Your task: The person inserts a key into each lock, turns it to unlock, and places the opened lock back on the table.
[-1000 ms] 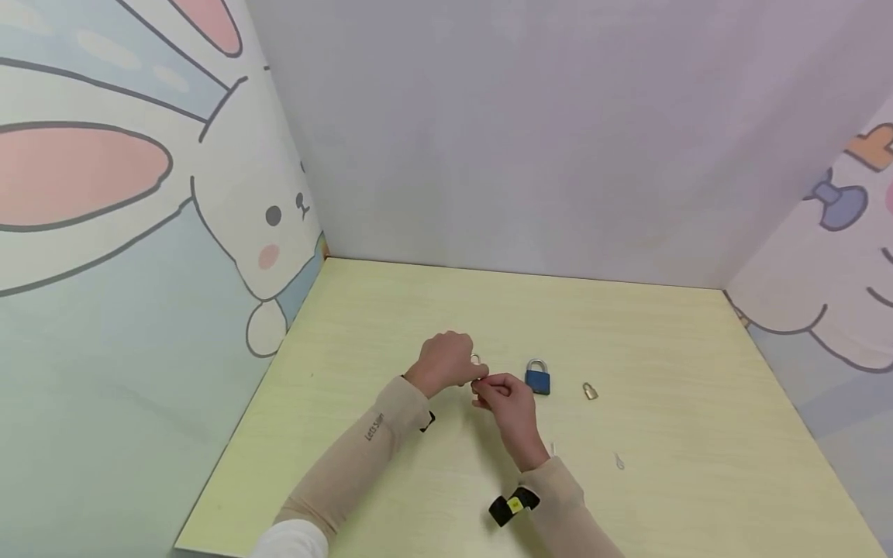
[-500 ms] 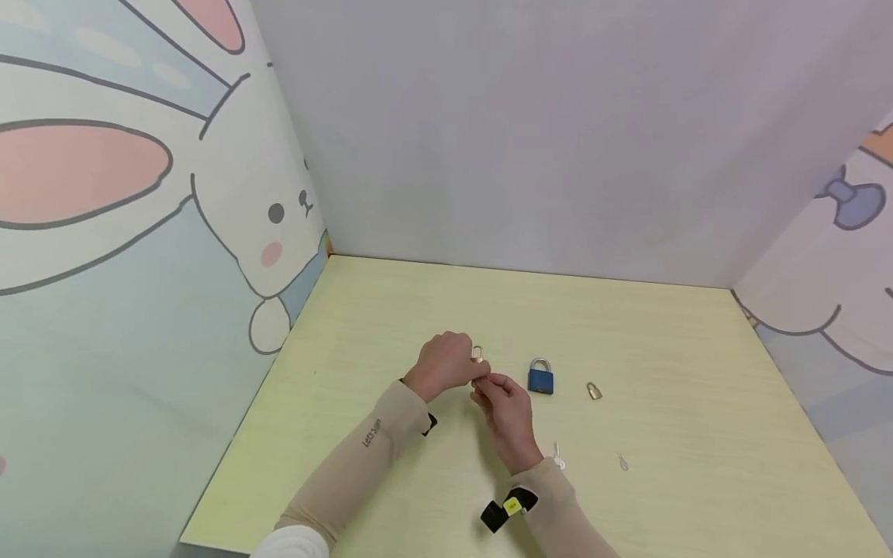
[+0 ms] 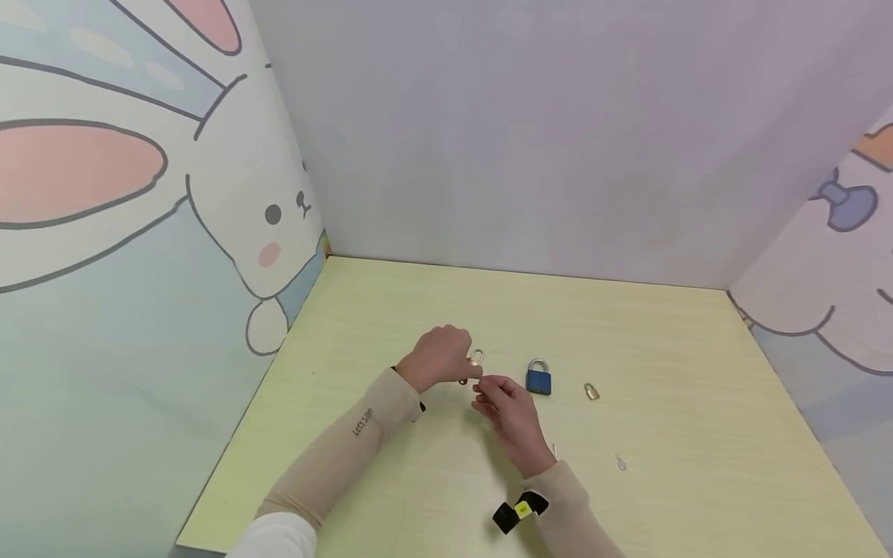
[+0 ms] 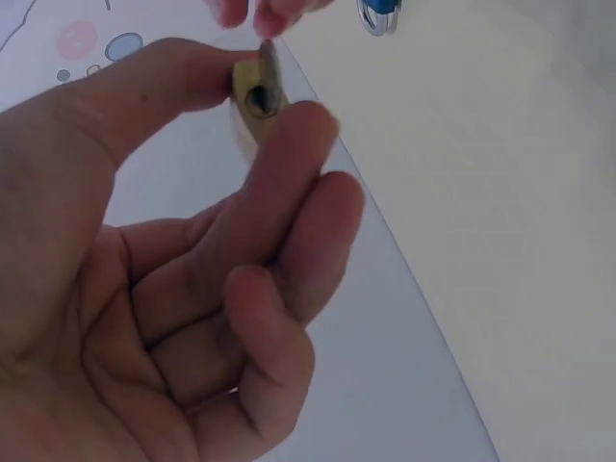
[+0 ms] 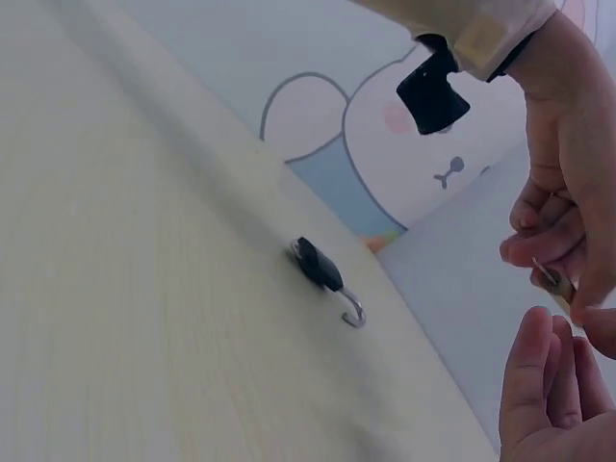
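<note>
The person's left grip [image 3: 439, 358] pinches a brass padlock [image 4: 247, 77] above the bench [image 3: 391, 302] — keyhole bared, likely so the key [image 4: 270, 79] at it is reachable. The right grip [image 3: 515, 415] is close by — whether it holds the key, I cannot tell. Rightward, a blue padlock [image 3: 539, 381] lies apart.

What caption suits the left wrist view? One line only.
The left hand holds a golden padlock, apparently with a key at its keyhole; blue padlock at top edge.
</note>
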Action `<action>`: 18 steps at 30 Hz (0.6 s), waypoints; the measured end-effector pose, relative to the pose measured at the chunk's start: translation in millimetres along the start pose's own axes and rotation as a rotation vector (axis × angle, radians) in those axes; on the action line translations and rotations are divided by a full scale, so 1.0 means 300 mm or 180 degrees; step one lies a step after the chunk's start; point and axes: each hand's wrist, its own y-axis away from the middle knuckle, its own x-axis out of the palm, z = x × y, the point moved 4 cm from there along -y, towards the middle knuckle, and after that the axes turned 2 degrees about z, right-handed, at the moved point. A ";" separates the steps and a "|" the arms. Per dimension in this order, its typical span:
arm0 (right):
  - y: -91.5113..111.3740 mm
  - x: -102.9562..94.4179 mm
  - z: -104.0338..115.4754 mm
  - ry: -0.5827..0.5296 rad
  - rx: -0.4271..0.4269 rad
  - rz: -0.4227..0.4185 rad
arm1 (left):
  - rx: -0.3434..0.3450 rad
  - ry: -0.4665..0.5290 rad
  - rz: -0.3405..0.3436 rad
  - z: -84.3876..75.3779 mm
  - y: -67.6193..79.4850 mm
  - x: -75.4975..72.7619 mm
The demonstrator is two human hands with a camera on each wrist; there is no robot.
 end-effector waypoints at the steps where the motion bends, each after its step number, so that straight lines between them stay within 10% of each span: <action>1: 0.002 -0.012 0.010 0.0113 -0.0046 -0.0017 | 0.0053 -0.0047 0.0051 -0.003 0.000 -0.008; 18: 0.010 -0.081 0.202 0.2102 -0.1486 0.0357 | 0.1120 -0.0334 0.0488 -0.049 -0.004 -0.048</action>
